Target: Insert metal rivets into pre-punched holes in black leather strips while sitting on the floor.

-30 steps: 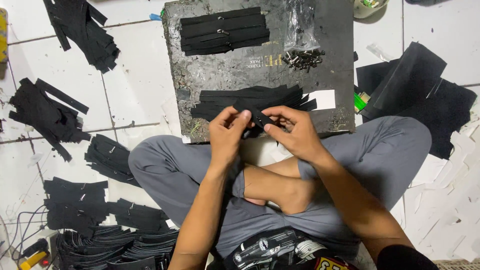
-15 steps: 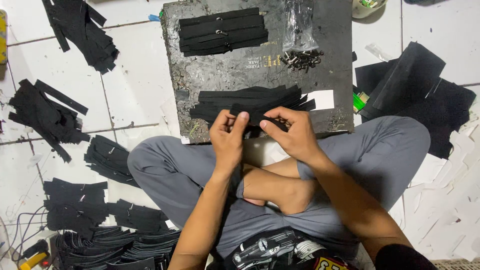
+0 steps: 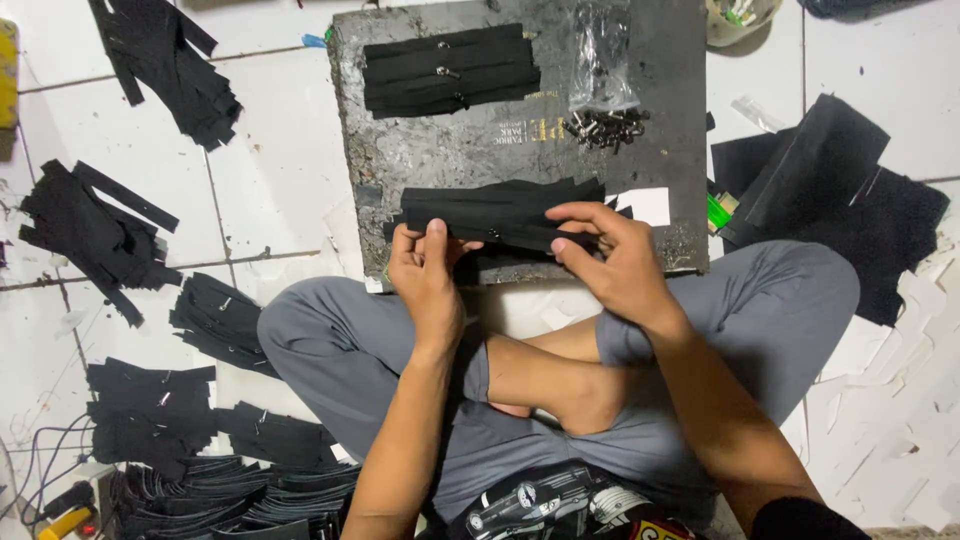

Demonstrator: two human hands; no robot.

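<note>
- While sitting cross-legged on the tiled floor (image 3: 270,170), working over a dark board (image 3: 660,70) used as a worktop.
- Left hand (image 3: 425,275) pinching one end of a black strip (image 3: 500,230), thumb on top, fingers curled under.
- Right hand (image 3: 610,260) pinching the other end, grip pressed together on the strip.
- Strip held flat just above a fanned pile of black strips (image 3: 500,205) at the board's near edge.
- Neat second stack (image 3: 450,70) lying at the far edge, well apart.
- Small heap of metal rivets (image 3: 605,128) beside a clear plastic bag (image 3: 600,60).
- More black scraps (image 3: 95,235) scattered on the floor, left side.
</note>
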